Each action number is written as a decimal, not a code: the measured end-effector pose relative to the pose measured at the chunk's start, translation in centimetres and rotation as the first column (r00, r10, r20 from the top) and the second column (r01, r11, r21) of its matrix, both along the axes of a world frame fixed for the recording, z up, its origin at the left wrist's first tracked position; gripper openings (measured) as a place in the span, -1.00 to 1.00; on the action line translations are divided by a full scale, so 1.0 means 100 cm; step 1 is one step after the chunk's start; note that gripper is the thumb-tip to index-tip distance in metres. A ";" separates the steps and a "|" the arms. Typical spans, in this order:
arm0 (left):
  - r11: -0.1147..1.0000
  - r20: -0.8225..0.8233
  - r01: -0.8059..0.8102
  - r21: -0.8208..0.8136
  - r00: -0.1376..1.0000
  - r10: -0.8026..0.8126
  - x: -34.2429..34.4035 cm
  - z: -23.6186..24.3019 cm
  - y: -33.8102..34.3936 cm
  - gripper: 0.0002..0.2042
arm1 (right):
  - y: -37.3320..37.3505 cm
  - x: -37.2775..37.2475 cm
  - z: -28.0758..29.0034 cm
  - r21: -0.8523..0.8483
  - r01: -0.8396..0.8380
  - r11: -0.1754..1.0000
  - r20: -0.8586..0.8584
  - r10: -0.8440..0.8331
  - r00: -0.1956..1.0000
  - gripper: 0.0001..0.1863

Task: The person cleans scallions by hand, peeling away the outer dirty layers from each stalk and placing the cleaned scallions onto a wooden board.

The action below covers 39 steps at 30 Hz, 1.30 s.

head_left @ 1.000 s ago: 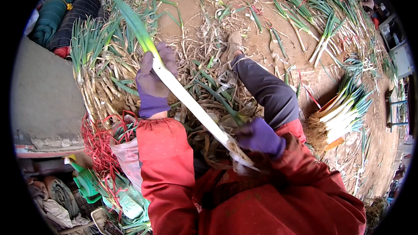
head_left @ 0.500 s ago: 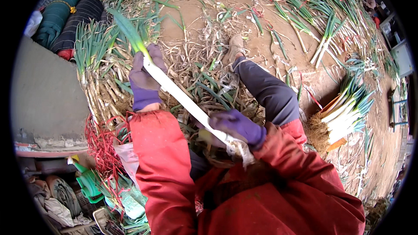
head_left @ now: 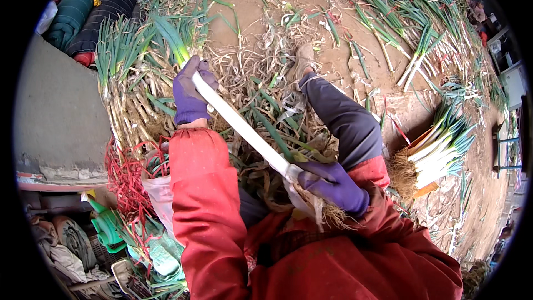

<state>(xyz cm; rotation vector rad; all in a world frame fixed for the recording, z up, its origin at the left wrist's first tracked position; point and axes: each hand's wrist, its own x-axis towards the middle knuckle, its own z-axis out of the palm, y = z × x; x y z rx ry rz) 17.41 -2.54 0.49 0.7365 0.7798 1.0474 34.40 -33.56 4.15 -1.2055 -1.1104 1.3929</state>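
A long green onion (head_left: 244, 128) with a clean white stalk slants across my lap, its green leaves up at the far left. My left hand (head_left: 194, 86), in a purple glove, is closed round the stalk just below the leaves. At the near, root end my right hand (head_left: 336, 189), also in a purple glove, is closed over the lower stalk. Loose pale skin (head_left: 300, 197) hangs beside it, and brown roots (head_left: 336, 218) stick out under the fingers. Part of the root end is hidden by that hand.
Unpeeled green onions (head_left: 119, 78) stand at left, beside red ties (head_left: 125, 183). A bundle of white-stalked onions (head_left: 433, 153) lies at right, with a larger pile (head_left: 422, 11) beyond. Dry peelings (head_left: 266, 72) litter the ground before my foot (head_left: 302, 61). A green watering can (head_left: 107, 225) sits lower left.
My right hand has moved down and right to the root end, and loose skin and roots now show below it. My left hand keeps its hold near the leaves, shifted slightly right.
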 end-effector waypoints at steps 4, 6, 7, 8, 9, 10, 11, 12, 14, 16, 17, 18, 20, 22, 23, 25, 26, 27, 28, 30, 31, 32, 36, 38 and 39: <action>0.999 -0.008 -0.020 -0.042 1.000 0.020 -0.010 -0.013 0.016 -0.78 | -0.030 0.009 -0.002 0.064 -0.027 0.998 0.104 0.020 0.994 -0.75; 0.997 -0.011 -0.068 -0.044 0.998 0.068 -0.022 -0.015 0.023 -0.79 | -0.043 0.012 0.009 -0.040 -0.066 0.997 0.232 0.073 0.970 -0.74; 0.992 -0.041 -0.128 -0.021 0.991 0.127 -0.031 -0.018 0.028 -0.80 | -0.052 0.015 0.014 -0.094 -0.078 0.993 0.294 0.102 0.950 -0.74; 0.984 -0.064 -0.178 -0.001 0.982 0.178 -0.034 -0.018 0.028 -0.80 | -0.068 0.019 0.019 -0.098 -0.083 0.992 0.243 0.105 0.964 -0.72; 0.966 -0.103 -0.256 0.039 0.960 0.259 -0.053 -0.007 0.027 -0.80 | -0.084 0.025 0.021 -0.086 -0.121 0.989 0.172 0.134 0.976 -0.71; 0.972 -0.108 -0.227 0.060 0.967 0.232 -0.060 -0.007 0.033 -0.81 | -0.104 0.031 0.021 -0.089 -0.101 0.991 0.134 0.112 0.985 -0.69; 0.970 -0.127 -0.228 0.088 0.963 0.238 -0.085 -0.003 0.037 -0.81 | -0.121 0.038 0.021 -0.206 -0.051 0.977 0.098 0.072 0.993 -0.62; 0.965 -0.053 -0.254 0.069 0.965 0.258 -0.107 -0.015 0.052 -0.82 | -0.121 0.044 0.017 -0.169 -0.041 0.985 0.337 0.097 0.937 -0.61; 0.959 -0.041 -0.275 0.072 0.960 0.278 -0.128 -0.028 0.065 -0.85 | -0.087 0.041 0.027 -0.216 -0.029 0.976 0.602 0.157 0.783 -0.55; 0.967 -0.016 -0.243 0.070 0.969 0.245 -0.108 -0.023 0.058 -0.86 | -0.061 0.033 0.001 0.012 0.085 0.996 0.613 -0.074 0.786 -0.53; 0.967 -0.011 -0.242 0.076 0.970 0.244 -0.107 -0.018 0.053 -0.87 | -0.037 0.028 -0.006 0.113 0.063 0.992 0.635 -0.121 0.763 -0.53; 0.985 0.061 -0.171 0.036 0.984 0.169 -0.106 -0.017 0.051 -0.88 | -0.012 0.022 -0.009 0.212 0.046 0.976 0.656 -0.177 0.734 -0.53; 0.982 0.021 -0.185 0.038 0.983 0.185 -0.093 -0.012 0.048 -0.87 | 0.031 0.005 -0.008 0.347 -0.043 0.937 0.554 -0.168 0.816 -0.62; 0.982 -0.023 -0.184 0.030 0.982 0.185 -0.076 -0.005 0.038 -0.84 | 0.053 -0.004 -0.018 0.241 -0.185 0.953 0.396 0.077 0.915 -0.70; 0.985 -0.029 -0.172 -0.028 0.985 0.171 -0.075 -0.004 0.038 -0.82 | 0.059 -0.009 -0.023 0.201 -0.268 0.942 0.295 0.203 0.934 -0.74; 0.991 0.020 -0.133 -0.021 0.991 0.133 -0.074 -0.002 0.040 -0.83 | 0.061 -0.016 -0.020 0.127 -0.240 0.962 0.266 0.200 0.943 -0.89; 0.993 0.027 -0.116 -0.008 0.993 0.116 -0.073 -0.003 0.039 -0.85 | 0.060 -0.017 -0.019 0.059 -0.239 0.969 0.219 0.221 0.950 -0.91; 0.990 0.012 -0.144 0.000 0.990 0.144 -0.073 -0.004 0.038 -0.86 | 0.060 -0.019 -0.018 -0.010 -0.239 0.971 0.172 0.237 0.956 -0.92; 0.985 -0.002 -0.170 0.008 0.985 0.170 -0.073 -0.005 0.036 -0.87 | 0.055 -0.018 -0.014 -0.064 -0.254 0.965 0.116 0.260 0.959 -0.93; 0.971 -0.053 -0.218 0.100 0.973 0.223 -0.078 -0.005 0.036 -0.88 | 0.036 -0.009 -0.006 -0.165 -0.287 0.944 0.005 0.292 0.956 -0.95; 0.967 -0.025 -0.253 0.023 0.967 0.254 -0.085 -0.004 0.041 -0.88 | 0.020 -0.006 -0.007 -0.116 -0.285 0.951 0.064 0.294 0.954 -0.94; 0.968 -0.005 -0.249 0.017 0.969 0.249 -0.094 -0.006 0.049 -0.88 | 0.001 -0.003 -0.008 -0.064 -0.288 0.955 0.125 0.294 0.948 -0.94; 0.981 0.036 -0.190 0.045 0.981 0.188 -0.098 -0.008 0.052 -0.87 | -0.001 0.008 -0.002 0.015 -0.199 0.980 0.186 0.193 0.963 -0.87; 0.989 0.104 -0.148 0.014 0.984 0.146 -0.092 -0.006 0.047 -0.87 | 0.020 0.005 -0.013 0.093 -0.058 0.994 0.255 0.033 0.966 -0.82; 0.989 0.071 -0.144 0.033 0.987 0.141 -0.086 -0.005 0.043 -0.86 | 0.034 0.001 -0.015 0.134 0.014 0.991 0.287 -0.052 0.957 -0.80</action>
